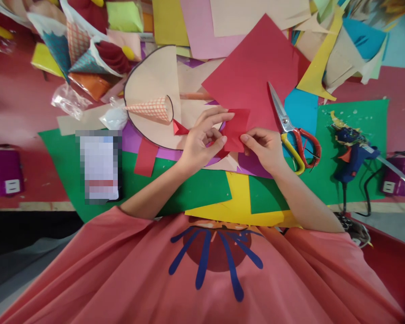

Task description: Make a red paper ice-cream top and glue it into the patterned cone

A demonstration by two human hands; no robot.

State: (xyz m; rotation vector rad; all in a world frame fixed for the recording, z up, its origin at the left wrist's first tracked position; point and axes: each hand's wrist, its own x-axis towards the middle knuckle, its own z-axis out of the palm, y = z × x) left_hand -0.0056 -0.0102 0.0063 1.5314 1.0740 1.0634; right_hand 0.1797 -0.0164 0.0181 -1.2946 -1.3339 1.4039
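The left hand (204, 141) and right hand (265, 146) hold a small red paper (236, 128) between them, over the large red sheet (249, 67), fingers partly hiding its edges. The leftmost purple box (5, 166) is cut off.

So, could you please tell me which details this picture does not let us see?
All in the head view:
Phone screen: its content is blurred by pixelation.
Small red paper: parts of its edges are covered by the left hand and right hand.
Leftmost purple box: its far side is cut off by the picture's left edge.
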